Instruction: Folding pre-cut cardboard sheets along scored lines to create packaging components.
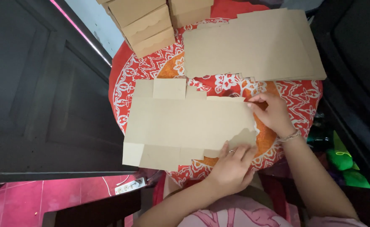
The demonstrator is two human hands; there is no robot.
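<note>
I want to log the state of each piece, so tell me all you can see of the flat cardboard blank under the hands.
The flat cardboard blank is plain brown card, unfolded, with square flaps along its far and near edges. It lies flat on the red patterned tablecloth, its left end overhanging the table. The left hand presses its near right flap; the right hand pinches its right edge.

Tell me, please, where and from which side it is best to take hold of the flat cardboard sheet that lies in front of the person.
Probably at its right end, coming from the right. The flat cardboard sheet lies flush on the round table, so only an edge offers a pinch. There the scalloped flap is already lifted slightly, with the left hand and right hand touching it.
</note>
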